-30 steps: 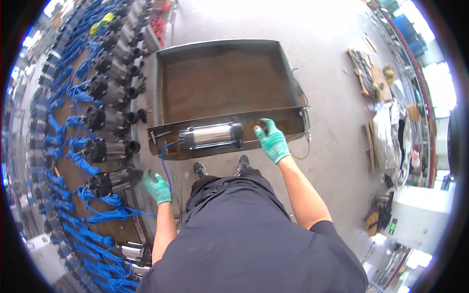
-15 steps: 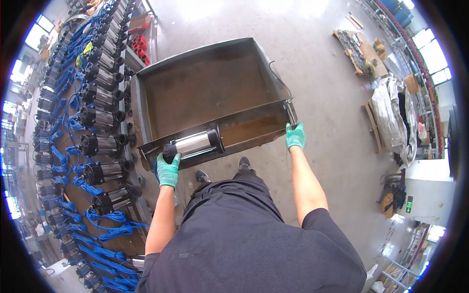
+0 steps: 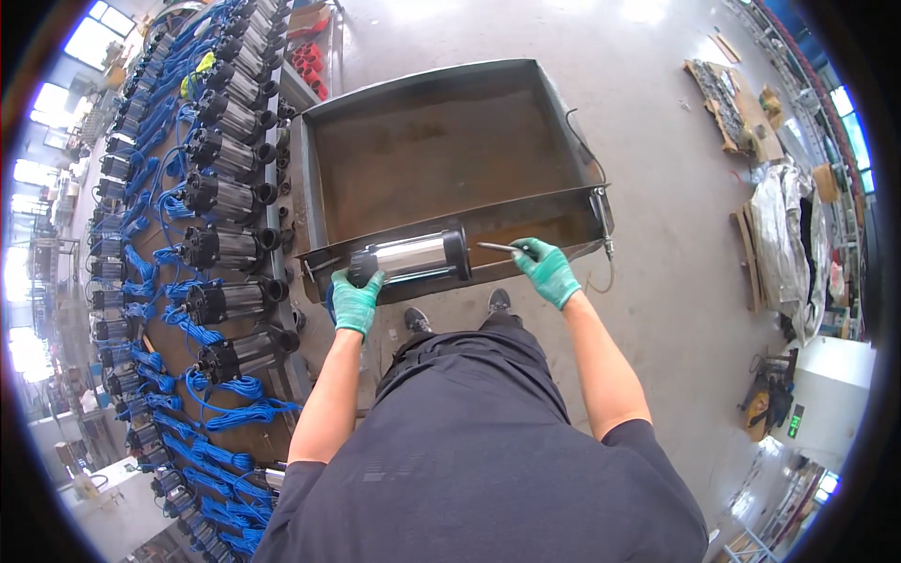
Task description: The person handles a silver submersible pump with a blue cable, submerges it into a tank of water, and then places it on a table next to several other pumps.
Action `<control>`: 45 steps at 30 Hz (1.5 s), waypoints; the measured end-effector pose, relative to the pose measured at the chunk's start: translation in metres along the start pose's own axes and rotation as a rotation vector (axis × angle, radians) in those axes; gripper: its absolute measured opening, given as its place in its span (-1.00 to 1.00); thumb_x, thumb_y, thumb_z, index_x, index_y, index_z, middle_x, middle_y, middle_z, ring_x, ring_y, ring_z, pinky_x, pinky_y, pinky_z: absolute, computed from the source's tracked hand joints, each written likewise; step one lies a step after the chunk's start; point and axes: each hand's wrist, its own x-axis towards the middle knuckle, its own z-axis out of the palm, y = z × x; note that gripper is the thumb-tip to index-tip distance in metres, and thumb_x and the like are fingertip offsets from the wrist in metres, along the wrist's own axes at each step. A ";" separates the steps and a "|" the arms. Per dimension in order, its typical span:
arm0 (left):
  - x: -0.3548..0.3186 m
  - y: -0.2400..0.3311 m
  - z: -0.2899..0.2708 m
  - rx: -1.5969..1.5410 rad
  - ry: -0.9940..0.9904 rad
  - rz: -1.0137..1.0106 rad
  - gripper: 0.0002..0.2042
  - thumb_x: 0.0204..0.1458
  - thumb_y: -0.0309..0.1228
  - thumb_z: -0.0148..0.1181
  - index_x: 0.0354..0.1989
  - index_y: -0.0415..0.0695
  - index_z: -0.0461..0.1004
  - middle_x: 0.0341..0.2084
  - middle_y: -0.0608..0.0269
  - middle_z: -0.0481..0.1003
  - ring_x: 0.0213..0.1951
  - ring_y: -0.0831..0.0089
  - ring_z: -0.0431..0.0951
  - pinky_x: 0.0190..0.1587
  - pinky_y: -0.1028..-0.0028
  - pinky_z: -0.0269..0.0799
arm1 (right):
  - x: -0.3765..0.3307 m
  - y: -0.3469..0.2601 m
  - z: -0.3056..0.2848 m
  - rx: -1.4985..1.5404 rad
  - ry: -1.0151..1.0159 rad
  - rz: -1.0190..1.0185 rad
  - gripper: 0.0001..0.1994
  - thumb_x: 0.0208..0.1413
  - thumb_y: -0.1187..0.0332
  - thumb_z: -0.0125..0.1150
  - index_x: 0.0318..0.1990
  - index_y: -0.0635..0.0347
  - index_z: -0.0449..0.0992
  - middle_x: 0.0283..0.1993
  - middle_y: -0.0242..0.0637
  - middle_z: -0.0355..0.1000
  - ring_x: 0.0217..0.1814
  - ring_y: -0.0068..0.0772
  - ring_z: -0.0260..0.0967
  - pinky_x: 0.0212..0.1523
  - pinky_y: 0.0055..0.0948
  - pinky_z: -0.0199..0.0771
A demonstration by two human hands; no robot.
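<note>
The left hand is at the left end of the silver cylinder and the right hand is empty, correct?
Not quite: the right hand holds a thin tool, as the head view shows. The left hand is at the silver cylinder's left end.

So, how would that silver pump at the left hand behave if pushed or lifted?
The silver pump might roll if pushed, since its body is a cylinder lying on its side. It looks stiff and probably heavy for its size, judging by the metal-looking casing and black ends. Its shiny surface could be slippery, though the left hand is gloved.
</note>
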 end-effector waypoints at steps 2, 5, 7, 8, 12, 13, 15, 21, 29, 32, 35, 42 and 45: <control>0.002 -0.012 0.001 0.015 -0.007 -0.003 -0.35 -0.09 -0.19 0.58 0.03 -0.35 0.37 -0.17 -0.05 0.60 -0.16 0.19 0.61 -0.01 0.31 0.50 | 0.007 0.001 0.014 -0.007 -0.027 -0.058 -0.73 0.20 0.35 0.33 -0.01 0.28 0.59 -0.21 -0.18 0.60 -0.23 -0.42 0.51 -0.11 -0.40 0.52; 0.003 -0.013 0.001 0.042 -0.029 -0.001 -0.36 -0.06 -0.22 0.57 0.04 -0.35 0.33 -0.16 -0.04 0.60 -0.15 0.24 0.60 0.01 0.33 0.50 | 0.015 0.001 0.023 -0.080 -0.042 -0.110 -0.74 0.19 0.36 0.33 -0.02 0.26 0.60 -0.20 -0.13 0.59 -0.21 -0.25 0.53 -0.10 -0.34 0.53; 0.002 -0.009 0.000 0.054 -0.037 0.000 -0.36 -0.06 -0.23 0.57 0.04 -0.35 0.33 -0.16 -0.03 0.59 -0.15 0.25 0.59 0.00 0.34 0.50 | 0.017 -0.001 0.024 -0.199 -0.039 -0.144 -0.77 0.19 0.38 0.31 -0.04 0.23 0.61 -0.19 -0.09 0.57 -0.20 -0.12 0.52 -0.11 -0.28 0.52; 0.001 -0.008 -0.001 0.056 -0.036 0.007 -0.36 -0.05 -0.23 0.57 0.04 -0.35 0.33 -0.16 -0.03 0.60 -0.16 0.27 0.59 -0.01 0.34 0.50 | 0.017 0.000 0.026 -0.199 -0.038 -0.145 -0.77 0.19 0.38 0.31 -0.04 0.23 0.61 -0.19 -0.09 0.57 -0.20 -0.12 0.52 -0.11 -0.28 0.52; -0.006 -0.007 0.000 0.023 -0.036 -0.018 -0.38 -0.04 -0.25 0.56 0.02 -0.35 0.32 -0.18 0.00 0.60 -0.19 0.30 0.59 -0.04 0.36 0.51 | 0.019 -0.003 0.028 -0.164 -0.068 -0.218 -0.81 0.20 0.40 0.29 -0.06 0.22 0.62 -0.19 -0.07 0.55 -0.20 -0.08 0.51 -0.13 -0.24 0.50; -0.007 -0.009 0.001 0.001 -0.033 -0.012 -0.39 -0.03 -0.25 0.56 0.02 -0.35 0.31 -0.20 0.02 0.60 -0.21 0.30 0.59 -0.05 0.36 0.52 | 0.020 -0.005 0.028 -0.197 -0.058 -0.247 -0.81 0.21 0.40 0.28 -0.07 0.22 0.62 -0.19 -0.07 0.55 -0.20 -0.09 0.51 -0.13 -0.24 0.49; -0.005 -0.009 0.001 -0.022 -0.037 -0.033 -0.36 -0.07 -0.20 0.57 0.01 -0.36 0.34 -0.19 -0.03 0.59 -0.19 0.22 0.59 -0.03 0.32 0.51 | 0.021 -0.005 0.028 -0.168 -0.074 -0.212 -0.81 0.21 0.40 0.28 -0.06 0.22 0.62 -0.19 -0.06 0.55 -0.19 -0.09 0.51 -0.13 -0.24 0.49; -0.007 -0.003 -0.002 -0.020 -0.053 -0.035 -0.37 -0.06 -0.19 0.57 0.01 -0.34 0.34 -0.19 -0.04 0.59 -0.17 0.20 0.59 -0.02 0.31 0.50 | 0.036 0.008 0.024 -0.157 -0.182 -0.227 -0.79 0.24 0.38 0.28 -0.02 0.22 0.61 -0.15 -0.05 0.56 -0.16 -0.09 0.51 -0.10 -0.26 0.49; -0.002 0.002 -0.006 0.022 -0.076 -0.047 -0.38 -0.03 -0.22 0.55 0.02 -0.33 0.32 -0.16 -0.02 0.59 -0.17 0.25 0.58 -0.01 0.32 0.49 | 0.036 -0.004 0.021 0.438 -0.325 0.311 -0.73 0.44 0.24 0.01 0.09 0.11 0.56 -0.45 -0.44 0.34 -0.53 -0.56 0.25 -0.51 -0.45 0.33; 0.001 0.000 -0.005 0.015 -0.103 -0.045 -0.38 -0.03 -0.21 0.55 0.01 -0.33 0.32 -0.16 -0.02 0.59 -0.17 0.25 0.58 -0.01 0.33 0.49 | 0.029 -0.005 0.030 0.795 -0.260 0.348 -0.69 0.46 0.22 -0.05 0.21 0.05 0.48 -0.50 -0.55 0.13 -0.62 -0.68 0.02 -0.66 -0.55 0.07; 0.003 0.001 -0.002 0.028 -0.097 -0.040 -0.38 -0.03 -0.21 0.55 0.01 -0.33 0.32 -0.16 -0.02 0.59 -0.17 0.26 0.58 -0.01 0.33 0.49 | 0.031 -0.001 0.029 0.764 -0.263 0.381 -0.69 0.46 0.12 -0.06 0.08 0.11 0.47 -0.59 -0.54 0.09 -0.68 -0.65 0.01 -0.67 -0.53 0.07; -0.002 0.013 -0.014 -0.043 -0.114 -0.077 -0.43 -0.01 -0.24 0.54 -0.03 -0.32 0.32 -0.17 0.02 0.60 -0.16 0.32 0.57 -0.01 0.34 0.49 | 0.044 -0.022 0.027 0.077 -0.292 0.355 -0.41 0.41 -0.14 -0.11 -0.30 0.27 0.54 -0.64 -0.23 0.37 -0.68 -0.27 0.33 -0.56 -0.23 0.36; -0.004 -0.004 -0.002 -0.111 -0.050 -0.044 -0.41 -0.11 -0.24 0.60 -0.07 -0.31 0.36 -0.24 0.04 0.60 -0.21 0.29 0.59 -0.06 0.32 0.52 | 0.059 0.007 0.043 -0.349 -0.179 0.125 -0.29 0.42 -0.17 -0.26 -0.27 0.39 0.57 -0.33 0.23 0.52 -0.30 0.08 0.54 -0.21 -0.04 0.48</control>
